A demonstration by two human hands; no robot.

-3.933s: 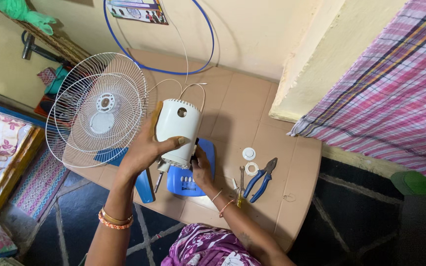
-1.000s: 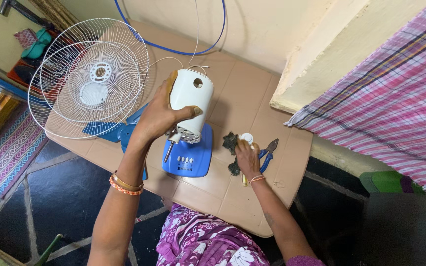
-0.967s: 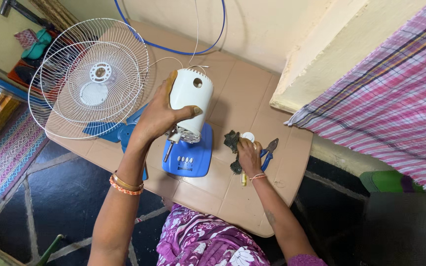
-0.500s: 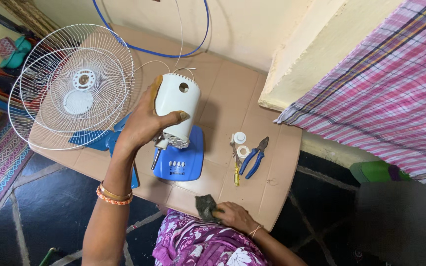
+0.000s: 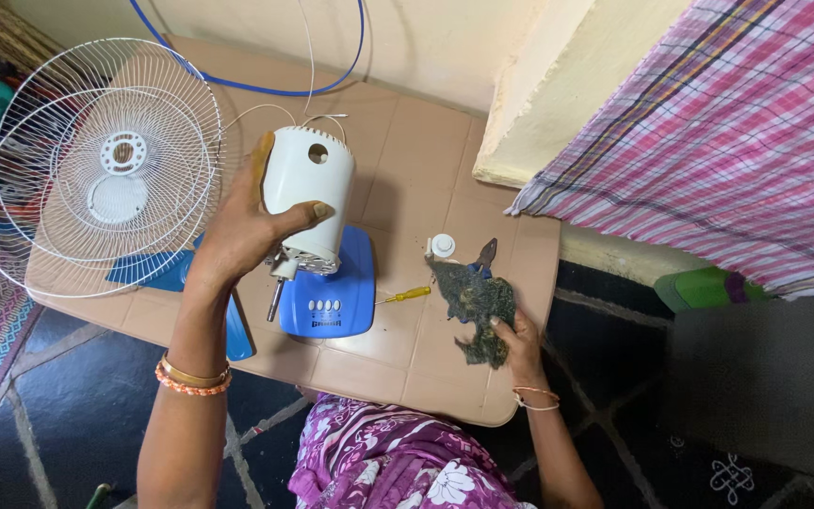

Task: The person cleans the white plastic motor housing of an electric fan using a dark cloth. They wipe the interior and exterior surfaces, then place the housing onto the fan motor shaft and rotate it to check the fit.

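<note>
The left hand [image 5: 242, 231] is wrapped around a smooth white plastic cylindrical fan motor housing [image 5: 308, 193], holding it tilted above a glossy blue plastic fan base [image 5: 336, 300] on the beige laminate table [image 5: 407, 160]. The right hand [image 5: 520, 347] is closed on a crumpled dark cloth rag [image 5: 475, 303] (frayed, mottled), lying at the table's right edge over blue-handled pliers [image 5: 484, 256]. Beside the rag lie a yellow-handled screwdriver [image 5: 403, 295] and a small round white plastic cap [image 5: 442, 246]. Two white wire-mesh fan grilles [image 5: 96, 170] rest at the left.
</note>
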